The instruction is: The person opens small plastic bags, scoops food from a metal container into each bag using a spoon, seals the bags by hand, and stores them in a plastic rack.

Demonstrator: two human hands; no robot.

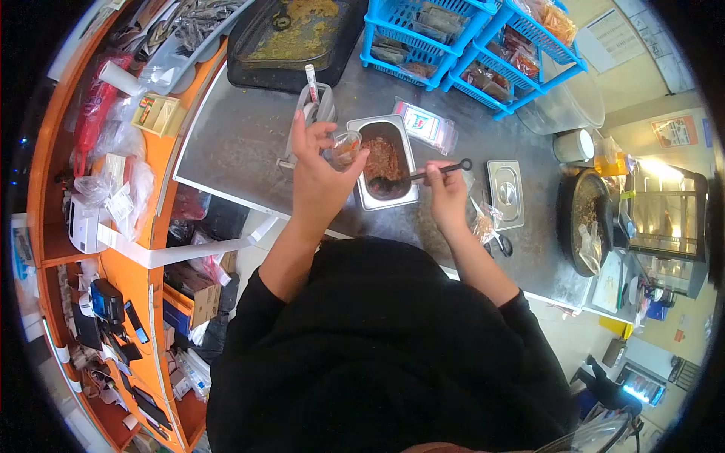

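Note:
My left hand (323, 170) holds a small clear plastic bag (343, 150) by the left rim of a steel container (408, 192). Reddish-brown minced food (384, 157) lies inside that container. A black spoon (417, 177) is gripped near its handle's end by my right hand (445, 189), and its bowl rests in the food at the near end. Behind my left hand is a grey holder (325, 102) with a white marker standing in it. Right of my right hand lies a steel lid (505, 193), with another small clear bag (484, 222) beside it.
Blue baskets (445, 58) with packets stand at the back, near a flat pack (427, 127). A dark tray (293, 38) is at back left. Black scissors (499, 244) lie near the front edge, a round black pan (586, 219) farther right. An orange counter (143, 283) adjoins on the left.

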